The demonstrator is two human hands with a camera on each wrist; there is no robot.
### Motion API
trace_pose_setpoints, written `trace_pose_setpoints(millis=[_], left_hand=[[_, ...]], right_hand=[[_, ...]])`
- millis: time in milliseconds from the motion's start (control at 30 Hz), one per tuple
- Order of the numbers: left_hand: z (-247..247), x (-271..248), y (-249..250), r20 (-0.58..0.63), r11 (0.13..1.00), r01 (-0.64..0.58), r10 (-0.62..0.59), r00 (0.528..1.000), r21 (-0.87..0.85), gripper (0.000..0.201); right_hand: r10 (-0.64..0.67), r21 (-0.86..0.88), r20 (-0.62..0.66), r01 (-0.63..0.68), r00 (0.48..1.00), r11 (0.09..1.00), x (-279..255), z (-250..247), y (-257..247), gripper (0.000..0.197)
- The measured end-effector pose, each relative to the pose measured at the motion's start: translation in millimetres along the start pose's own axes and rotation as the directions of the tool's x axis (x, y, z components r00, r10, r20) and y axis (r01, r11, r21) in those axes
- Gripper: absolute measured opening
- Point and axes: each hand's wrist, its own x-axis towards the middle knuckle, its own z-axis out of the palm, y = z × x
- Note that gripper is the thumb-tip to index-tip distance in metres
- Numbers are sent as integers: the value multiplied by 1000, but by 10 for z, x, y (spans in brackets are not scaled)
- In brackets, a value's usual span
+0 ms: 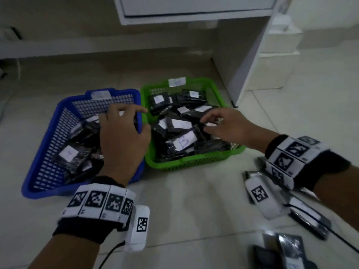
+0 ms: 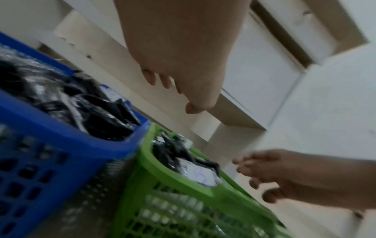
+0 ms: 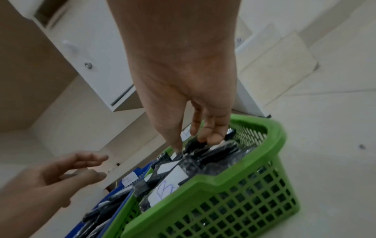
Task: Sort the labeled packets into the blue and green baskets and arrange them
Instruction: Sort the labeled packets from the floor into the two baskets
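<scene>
A blue basket and a green basket stand side by side on the floor. Both hold several black packets with white labels. One packet marked B lies near the front of the green basket. My left hand hovers over the right side of the blue basket, fingers loosely spread and holding nothing. My right hand reaches into the green basket. In the right wrist view its fingertips touch the black packets at the far side. Nothing shows pinched between its fingers.
Several loose packets lie on the tiled floor at the right, under and behind my right wrist, with more at the bottom right. A white cabinet stands just behind the baskets. White boxes sit beyond it.
</scene>
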Motion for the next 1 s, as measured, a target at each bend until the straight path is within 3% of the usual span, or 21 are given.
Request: trace_pose_setpoints(millis=[100,200,367,433,500,633,700,767,867,1000], left_hand=[[39,-205,472,89,984,-166,171,981,-65,15],[130,-442,872,156,945,-219,261,953,-244,9],[266,-902,1331,263,913,-140,253,931,-383,13],[304,-1132,1439,372,908,-78,245,895,-411,14],[371,-1350,1478,536,929,-51,255,805,-366,14],[491,-1712,1543,825,950,-134,312,471,-283,38],[521,-1855,1599,869,940,-186,337,362,-286,53],[556,-1996,1641,876,934,-240,337,346,-265,57],[607,-2146,1600,861,924,-293,346,374,-244,57],[617,-2195,1417,873,962,-98,272,406,-254,55]], right_hand=[[-30,-12,89,31,996,999,-230,-188,25,20],[-53,-28,200,60,978,998,-499,-367,109,26],[-17,-136,420,81,907,987,-1035,-660,298,28],[22,-181,465,71,885,981,-1285,-697,417,27],[86,-222,505,33,859,974,-1533,-668,571,28],[242,-309,603,-57,760,949,-1902,-605,831,42],[292,-357,639,-61,711,932,-2000,-539,925,47],[305,-358,662,-69,684,931,-2076,-434,1011,48],[256,-358,681,6,686,934,-2100,-300,1126,42],[250,-177,677,-177,692,968,-2030,-366,1104,18]])
